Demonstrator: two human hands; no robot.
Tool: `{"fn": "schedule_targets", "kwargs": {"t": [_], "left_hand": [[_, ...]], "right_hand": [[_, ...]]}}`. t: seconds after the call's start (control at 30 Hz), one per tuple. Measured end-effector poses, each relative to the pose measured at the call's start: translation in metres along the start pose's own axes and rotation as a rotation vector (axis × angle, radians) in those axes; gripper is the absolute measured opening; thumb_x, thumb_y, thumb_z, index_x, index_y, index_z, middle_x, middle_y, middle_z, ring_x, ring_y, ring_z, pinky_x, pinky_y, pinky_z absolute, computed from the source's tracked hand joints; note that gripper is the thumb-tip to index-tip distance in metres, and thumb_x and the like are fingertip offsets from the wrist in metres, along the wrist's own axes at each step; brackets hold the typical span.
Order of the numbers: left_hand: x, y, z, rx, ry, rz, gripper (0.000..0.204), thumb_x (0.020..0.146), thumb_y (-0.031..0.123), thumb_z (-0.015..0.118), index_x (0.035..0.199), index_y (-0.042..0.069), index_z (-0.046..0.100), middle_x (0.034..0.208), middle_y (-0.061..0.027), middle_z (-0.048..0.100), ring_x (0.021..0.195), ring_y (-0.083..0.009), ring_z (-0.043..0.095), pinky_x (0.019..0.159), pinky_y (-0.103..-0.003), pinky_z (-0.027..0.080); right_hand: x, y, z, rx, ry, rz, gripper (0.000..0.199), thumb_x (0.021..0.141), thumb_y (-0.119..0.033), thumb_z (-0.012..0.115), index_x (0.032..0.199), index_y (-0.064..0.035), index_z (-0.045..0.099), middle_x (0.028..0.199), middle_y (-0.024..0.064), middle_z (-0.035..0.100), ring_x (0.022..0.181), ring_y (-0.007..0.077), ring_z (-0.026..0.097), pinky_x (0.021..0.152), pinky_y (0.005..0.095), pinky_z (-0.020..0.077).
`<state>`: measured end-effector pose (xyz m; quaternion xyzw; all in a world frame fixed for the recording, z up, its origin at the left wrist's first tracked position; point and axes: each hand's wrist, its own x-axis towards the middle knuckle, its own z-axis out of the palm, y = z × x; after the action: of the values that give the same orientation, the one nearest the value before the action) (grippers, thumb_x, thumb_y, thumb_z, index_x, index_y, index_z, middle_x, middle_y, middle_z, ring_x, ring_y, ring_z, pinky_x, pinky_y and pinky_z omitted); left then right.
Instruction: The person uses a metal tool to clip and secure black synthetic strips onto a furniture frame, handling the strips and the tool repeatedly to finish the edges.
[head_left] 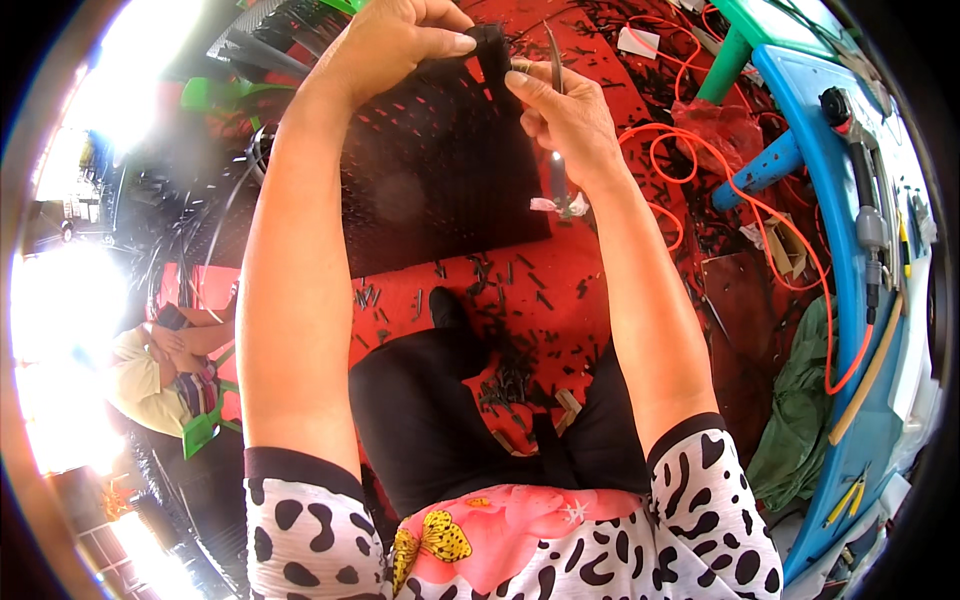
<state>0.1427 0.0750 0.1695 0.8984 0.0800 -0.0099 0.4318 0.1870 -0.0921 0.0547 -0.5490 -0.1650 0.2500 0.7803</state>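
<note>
A large black woven wicker panel [440,190] stands in front of me, with a thick black edge piece [490,52] at its top. My left hand [395,45] is closed on that edge piece, thumb and fingers pinching it. Just right of it, my right hand [568,112] is closed around slim pointed scissors [558,165]. Their tip points up past the fingers, and pink-wrapped handles hang below the hand. The right thumb and forefinger also pinch close to the edge piece; what lies between them is too small to make out.
Black offcuts [510,385] litter the red floor covering [420,330]. At right, a blue table [815,200] carries a corded hand tool [868,225] and yellow-handled pliers [850,498]. An orange hose [735,190] loops beside it. Another person [165,370] sits at left.
</note>
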Motion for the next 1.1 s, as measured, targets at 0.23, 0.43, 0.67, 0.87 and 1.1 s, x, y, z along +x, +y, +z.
{"fn": "schedule_targets", "kwargs": {"t": [0.23,0.43,0.67,0.87,1.1], "left_hand": [[-0.040,0.009,-0.001,0.238,-0.150,0.041,0.021,0.084,0.015,0.058,0.098,0.000,0.063,0.076,0.0039,0.059,0.069,-0.0037,0.051,0.065,-0.020,0.041],[-0.081,0.019,0.026,0.212,-0.057,0.113,0.019,0.084,0.016,0.059,0.096,0.001,0.064,0.071,0.0034,0.059,0.068,-0.0043,0.051,0.065,-0.022,0.042],[-0.139,0.031,0.061,0.292,0.035,0.171,0.018,0.081,0.012,0.059,0.094,0.000,0.064,0.074,-0.0069,0.064,0.069,-0.0128,0.059,0.067,-0.027,0.046],[-0.206,0.035,0.111,0.311,0.192,0.366,0.015,0.077,0.009,0.062,0.090,0.002,0.062,0.078,-0.0144,0.061,0.072,-0.0315,0.060,0.063,-0.034,0.047],[-0.242,0.031,0.138,0.285,0.195,0.397,0.015,0.076,0.008,0.062,0.089,0.000,0.061,0.079,-0.0144,0.060,0.073,-0.0327,0.059,0.063,-0.036,0.047]], "right_hand": [[-0.029,-0.003,0.001,-0.094,-0.123,0.001,0.030,0.081,-0.027,0.067,0.100,-0.0046,0.066,0.065,-0.0050,0.053,0.053,0.0033,0.048,0.047,0.0190,0.0345],[-0.074,-0.012,0.006,-0.134,0.020,-0.038,0.024,0.079,-0.017,0.068,0.099,-0.0029,0.065,0.067,-0.0043,0.056,0.053,0.0023,0.048,0.047,0.0176,0.0350],[-0.159,-0.021,0.027,0.156,0.163,-0.148,0.020,0.079,-0.004,0.068,0.097,-0.0019,0.058,0.076,-0.0006,0.059,0.056,0.0043,0.053,0.046,0.0169,0.0376],[-0.222,-0.016,0.037,0.143,0.233,-0.154,0.017,0.079,-0.001,0.067,0.093,-0.0017,0.057,0.073,-0.0005,0.059,0.058,0.0044,0.054,0.051,0.0181,0.0423],[-0.263,-0.002,0.017,0.044,0.149,-0.110,0.014,0.077,0.003,0.066,0.086,-0.0029,0.057,0.067,-0.0016,0.056,0.059,0.0029,0.053,0.051,0.0173,0.0415]]}}
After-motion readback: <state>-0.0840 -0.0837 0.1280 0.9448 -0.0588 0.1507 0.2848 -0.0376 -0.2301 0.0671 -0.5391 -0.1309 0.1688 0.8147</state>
